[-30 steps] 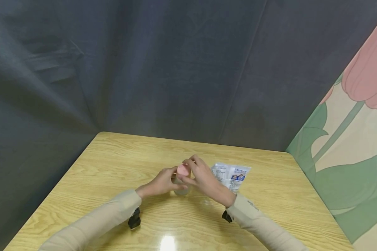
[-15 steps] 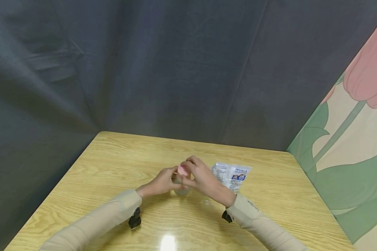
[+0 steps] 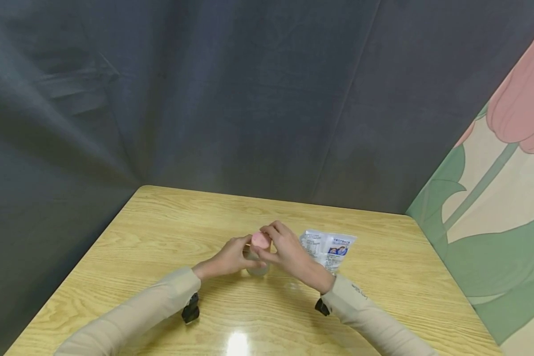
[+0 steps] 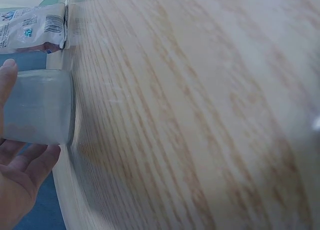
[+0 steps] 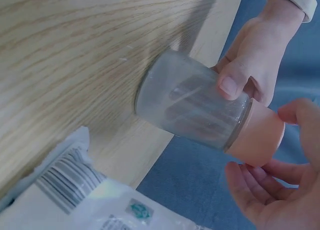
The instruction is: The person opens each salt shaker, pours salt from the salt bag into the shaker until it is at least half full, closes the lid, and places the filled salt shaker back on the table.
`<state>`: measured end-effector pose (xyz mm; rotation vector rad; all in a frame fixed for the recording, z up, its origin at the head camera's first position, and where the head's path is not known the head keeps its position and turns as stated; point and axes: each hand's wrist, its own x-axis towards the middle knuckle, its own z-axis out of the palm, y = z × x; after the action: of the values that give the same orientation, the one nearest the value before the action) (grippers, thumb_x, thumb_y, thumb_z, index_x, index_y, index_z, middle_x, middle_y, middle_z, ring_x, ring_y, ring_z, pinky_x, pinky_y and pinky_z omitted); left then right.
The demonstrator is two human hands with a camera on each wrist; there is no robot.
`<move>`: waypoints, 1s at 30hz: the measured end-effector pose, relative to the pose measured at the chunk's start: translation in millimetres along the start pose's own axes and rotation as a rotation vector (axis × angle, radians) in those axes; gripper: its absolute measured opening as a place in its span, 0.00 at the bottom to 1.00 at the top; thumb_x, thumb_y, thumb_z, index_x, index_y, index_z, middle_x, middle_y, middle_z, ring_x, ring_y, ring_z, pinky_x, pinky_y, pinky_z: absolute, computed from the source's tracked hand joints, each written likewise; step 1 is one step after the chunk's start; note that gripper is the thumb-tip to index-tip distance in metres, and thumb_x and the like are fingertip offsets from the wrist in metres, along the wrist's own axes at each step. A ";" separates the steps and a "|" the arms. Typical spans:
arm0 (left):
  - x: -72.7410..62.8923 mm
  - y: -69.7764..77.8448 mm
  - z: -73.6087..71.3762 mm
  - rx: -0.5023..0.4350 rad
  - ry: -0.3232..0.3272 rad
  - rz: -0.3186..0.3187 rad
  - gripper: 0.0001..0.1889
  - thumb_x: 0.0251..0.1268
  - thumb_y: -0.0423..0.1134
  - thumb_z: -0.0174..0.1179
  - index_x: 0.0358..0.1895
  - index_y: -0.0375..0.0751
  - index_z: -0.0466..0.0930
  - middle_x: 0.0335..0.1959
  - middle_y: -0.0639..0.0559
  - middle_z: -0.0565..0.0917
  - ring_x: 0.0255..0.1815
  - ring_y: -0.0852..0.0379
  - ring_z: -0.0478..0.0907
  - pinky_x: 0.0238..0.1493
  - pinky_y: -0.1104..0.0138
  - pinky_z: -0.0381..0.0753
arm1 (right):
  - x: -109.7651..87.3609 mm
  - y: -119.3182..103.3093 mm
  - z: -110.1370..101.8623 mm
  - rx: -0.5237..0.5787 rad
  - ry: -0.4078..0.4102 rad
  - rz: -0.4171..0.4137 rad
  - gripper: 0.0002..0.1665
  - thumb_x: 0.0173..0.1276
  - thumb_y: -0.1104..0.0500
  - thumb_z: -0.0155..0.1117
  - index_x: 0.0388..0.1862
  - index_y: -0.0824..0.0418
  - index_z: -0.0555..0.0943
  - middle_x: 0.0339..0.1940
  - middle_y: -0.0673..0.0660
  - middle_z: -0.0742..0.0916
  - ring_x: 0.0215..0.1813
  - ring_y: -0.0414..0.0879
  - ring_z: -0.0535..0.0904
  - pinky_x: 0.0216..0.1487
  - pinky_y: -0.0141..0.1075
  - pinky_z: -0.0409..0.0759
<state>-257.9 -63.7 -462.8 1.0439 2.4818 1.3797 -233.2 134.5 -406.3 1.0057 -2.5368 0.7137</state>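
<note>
While the dark curtain (image 3: 249,99) at the far side, the flower-painted wall (image 3: 489,207) on the right and the wooden desk (image 3: 382,277) look as they did half a second ago, the right hand (image 3: 291,252) has shifted slightly, so its fingers leave more of the pink lid's (image 3: 260,240) round top showing. Both hands meet at the middle of the desk. The left hand (image 3: 227,257) is clamped around the clear jar (image 5: 185,102), thumb on the near side and fingers beyond, just below the lid. The right hand is partly closed, thumb and fingertips pinching the lid's rim. To the right of the jar and apart from it is a white printed packet (image 3: 327,247), partly hidden behind the right wrist in the head view. The jar stands upright, its base on the desk, with the left hand covering much of its upper wall; its contents are too hazy to tell. On top of the jar sits the lid, between the two hands.
</note>
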 end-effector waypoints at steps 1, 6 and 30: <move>-0.1 0.1 0.0 0.003 0.001 0.003 0.35 0.61 0.48 0.71 0.69 0.40 0.69 0.61 0.50 0.78 0.57 0.56 0.79 0.54 0.67 0.80 | 0.3 -0.3 -0.2 -0.007 -0.002 -0.004 0.26 0.65 0.53 0.72 0.54 0.70 0.79 0.44 0.57 0.81 0.40 0.47 0.78 0.37 0.33 0.80; 0.2 0.6 0.0 0.016 0.009 0.011 0.36 0.61 0.46 0.71 0.69 0.38 0.69 0.61 0.48 0.79 0.56 0.55 0.79 0.54 0.67 0.80 | 2.0 -2.1 -2.0 -0.022 -0.029 -0.018 0.26 0.64 0.54 0.71 0.55 0.67 0.79 0.48 0.57 0.83 0.47 0.47 0.79 0.43 0.37 0.82; 0.3 -1.7 0.4 0.032 0.005 0.007 0.37 0.61 0.48 0.71 0.70 0.39 0.67 0.62 0.48 0.78 0.57 0.54 0.79 0.54 0.67 0.80 | 1.5 -0.8 -1.3 -0.019 -0.026 -0.016 0.30 0.63 0.53 0.73 0.57 0.71 0.77 0.47 0.59 0.82 0.44 0.46 0.79 0.42 0.35 0.82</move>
<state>-258.9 -63.9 -464.3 1.0569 2.5146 1.3508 -233.5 133.9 -404.2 1.0351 -2.5498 0.6747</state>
